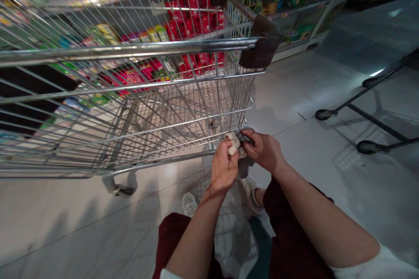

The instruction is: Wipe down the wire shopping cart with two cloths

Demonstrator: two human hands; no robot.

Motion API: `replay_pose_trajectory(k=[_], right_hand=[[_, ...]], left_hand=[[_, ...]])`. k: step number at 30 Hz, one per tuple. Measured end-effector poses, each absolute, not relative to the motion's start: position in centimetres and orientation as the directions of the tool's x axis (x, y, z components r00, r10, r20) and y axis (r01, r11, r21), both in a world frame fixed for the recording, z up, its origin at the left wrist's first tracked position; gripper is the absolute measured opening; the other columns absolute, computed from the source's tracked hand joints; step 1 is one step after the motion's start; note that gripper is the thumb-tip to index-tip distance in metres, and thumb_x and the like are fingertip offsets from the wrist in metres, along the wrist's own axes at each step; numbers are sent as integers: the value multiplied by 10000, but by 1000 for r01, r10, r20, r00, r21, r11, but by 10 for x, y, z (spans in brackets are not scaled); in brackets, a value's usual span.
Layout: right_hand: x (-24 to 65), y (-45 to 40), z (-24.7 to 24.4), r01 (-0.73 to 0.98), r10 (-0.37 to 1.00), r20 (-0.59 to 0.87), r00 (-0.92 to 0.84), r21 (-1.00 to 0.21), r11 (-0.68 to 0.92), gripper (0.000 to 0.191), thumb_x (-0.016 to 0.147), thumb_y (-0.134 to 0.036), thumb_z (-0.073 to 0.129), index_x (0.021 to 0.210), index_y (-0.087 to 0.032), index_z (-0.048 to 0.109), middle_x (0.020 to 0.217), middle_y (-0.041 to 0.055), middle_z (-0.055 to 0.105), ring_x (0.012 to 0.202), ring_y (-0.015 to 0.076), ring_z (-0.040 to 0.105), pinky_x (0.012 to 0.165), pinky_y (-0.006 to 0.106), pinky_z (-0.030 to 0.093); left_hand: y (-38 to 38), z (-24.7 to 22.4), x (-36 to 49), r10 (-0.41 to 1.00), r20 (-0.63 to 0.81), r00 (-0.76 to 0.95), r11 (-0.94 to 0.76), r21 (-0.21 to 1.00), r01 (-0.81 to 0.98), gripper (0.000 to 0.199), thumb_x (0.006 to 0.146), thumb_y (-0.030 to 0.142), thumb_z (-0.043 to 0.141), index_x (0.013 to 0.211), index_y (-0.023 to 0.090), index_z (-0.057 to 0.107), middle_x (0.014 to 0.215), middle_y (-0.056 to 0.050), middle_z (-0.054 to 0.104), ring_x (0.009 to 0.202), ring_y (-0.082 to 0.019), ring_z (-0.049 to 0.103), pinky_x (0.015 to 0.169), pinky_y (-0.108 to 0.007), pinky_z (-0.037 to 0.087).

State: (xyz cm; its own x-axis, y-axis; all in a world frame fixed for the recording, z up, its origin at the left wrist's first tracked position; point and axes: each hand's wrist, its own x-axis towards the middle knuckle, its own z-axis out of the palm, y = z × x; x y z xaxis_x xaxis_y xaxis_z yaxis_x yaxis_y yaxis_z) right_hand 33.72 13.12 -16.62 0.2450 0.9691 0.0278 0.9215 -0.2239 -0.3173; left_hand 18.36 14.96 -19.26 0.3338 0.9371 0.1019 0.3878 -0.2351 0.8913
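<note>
We hold a crumpled pale cloth (pixel 233 143) in our half-closed left hand (pixel 225 168) and pinch a grey cloth (pixel 243 137) in our curled right hand (pixel 264 150), both at the lower near corner of the shopping cart (pixel 131 49).

The shopping cart (pixel 131 51) is bare metal wire and rod, smooth and bright as chrome, with streaky highlights along its thick rail. The brown corner cap (pixel 259 52) at upper centre-right looks like plastic, smooth with a low sheen. Near the centre, the cream wad (pixel 233 143) is soft, matt, crumpled cloth; the grey wad (pixel 245 134) beside it is probably cloth too, though much of it is covered. The floor (pixel 281 100) is smooth, pale, semi-gloss tile. Glossy red packs (pixel 193 22) at upper centre have a plastic look. At lower right, the maroon trousers (pixel 288 231) are matt cloth, as is the white sleeve (pixel 376 266).
</note>
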Motion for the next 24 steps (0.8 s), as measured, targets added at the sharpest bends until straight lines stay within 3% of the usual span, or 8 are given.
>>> replay_pose_trajectory(k=[4,9,14,19,24], right_hand=[[334,130,-170,908,959,59,276,-345,-239,414,873,-330,487,1258,-288,632,1120,24,741,965,230,694,742,287,482],[339,128,-180,930,982,11,188,-325,-174,485,884,-337,483,1350,-226,556,1081,64,748,933,239,697,711,290,466],[342,128,-187,959,990,-10,138,-247,-136,475,885,-342,479,1330,-202,569,1020,92,754,887,265,703,662,300,455],[341,130,-191,958,989,76,130,-267,-106,417,895,-338,458,1268,-220,601,992,76,762,859,243,710,653,282,462],[340,132,-200,948,962,252,100,-318,-15,359,915,-340,468,1207,-205,627,965,61,766,809,213,708,660,275,490]], left_hand=[[151,-192,190,963,90,254,-181,915,361,189,916,338,467,1058,231,533,975,-34,658,893,-177,616,807,-305,470],[152,-199,198,931,137,339,-263,895,360,155,905,305,459,1014,225,533,1038,-71,652,977,-217,598,871,-353,446],[155,-213,204,917,-24,398,-155,899,410,201,871,255,434,1053,208,507,901,-68,645,836,-225,605,783,-345,432],[156,-216,202,932,-52,359,-40,969,245,150,892,304,438,979,217,524,833,-25,622,758,-177,571,722,-291,417],[153,-210,191,974,-111,196,88,989,121,210,870,368,517,993,205,565,848,-21,645,775,-158,575,742,-274,423]])
